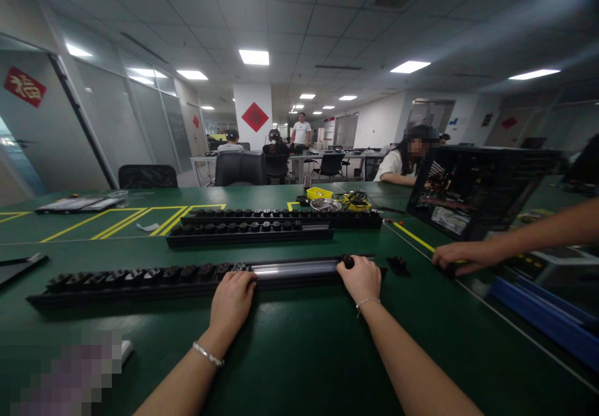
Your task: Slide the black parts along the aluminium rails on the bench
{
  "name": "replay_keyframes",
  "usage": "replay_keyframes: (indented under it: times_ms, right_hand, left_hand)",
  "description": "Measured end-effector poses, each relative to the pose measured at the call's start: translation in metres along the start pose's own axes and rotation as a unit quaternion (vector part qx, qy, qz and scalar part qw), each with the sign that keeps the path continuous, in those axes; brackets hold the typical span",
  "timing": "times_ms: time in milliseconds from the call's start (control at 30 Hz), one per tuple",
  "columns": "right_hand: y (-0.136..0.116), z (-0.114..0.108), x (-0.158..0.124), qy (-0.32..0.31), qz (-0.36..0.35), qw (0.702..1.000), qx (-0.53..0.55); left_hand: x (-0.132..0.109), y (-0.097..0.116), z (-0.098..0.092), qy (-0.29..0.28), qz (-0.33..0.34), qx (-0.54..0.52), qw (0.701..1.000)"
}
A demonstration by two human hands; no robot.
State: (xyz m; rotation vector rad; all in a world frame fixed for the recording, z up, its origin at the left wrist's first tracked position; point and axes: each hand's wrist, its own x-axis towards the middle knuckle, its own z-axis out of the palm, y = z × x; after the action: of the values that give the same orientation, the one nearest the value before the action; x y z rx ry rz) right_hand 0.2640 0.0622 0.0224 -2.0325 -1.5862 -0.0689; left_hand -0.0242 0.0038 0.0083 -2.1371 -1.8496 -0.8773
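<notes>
The right fingers (349, 271) cover most of a black piece (347, 259); its shape is unclear. The left fingers (246, 277) hide part of the rail (294, 270). A co-worker's arm (547, 229), cut by the right edge, is blurred. Pixelation masks a purplish thing (70, 375); a dark tray (19, 270) leaves the left edge.

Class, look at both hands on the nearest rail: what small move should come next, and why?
Probably slide the black piece in the right hand along the rail toward the left hand: a bare, shiny stretch separates that piece from the row of black parts where the left hand rests.
</notes>
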Motion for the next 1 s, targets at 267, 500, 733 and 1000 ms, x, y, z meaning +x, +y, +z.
replay_keyframes:
  times_ms: [267,500,733,1000]
  right_hand:
    - [0.002,0.003,0.001,0.016,0.018,1.000,-0.013]
    - [0.006,0.000,0.003,0.008,0.025,1.000,-0.017]
    - [0.006,-0.002,0.004,0.000,0.029,0.999,-0.015]
    - [0.010,0.000,0.006,0.014,0.023,0.999,-0.018]
  left_hand:
    - [0.000,-0.001,0.002,0.004,0.003,-0.004,1.000]
    - [0.000,0.000,0.001,-0.001,0.001,0.004,1.000]
    - [-0.001,-0.001,0.001,0.005,0.006,0.004,1.000]
    - [-0.001,-0.001,0.001,0.005,0.005,0.004,1.000]
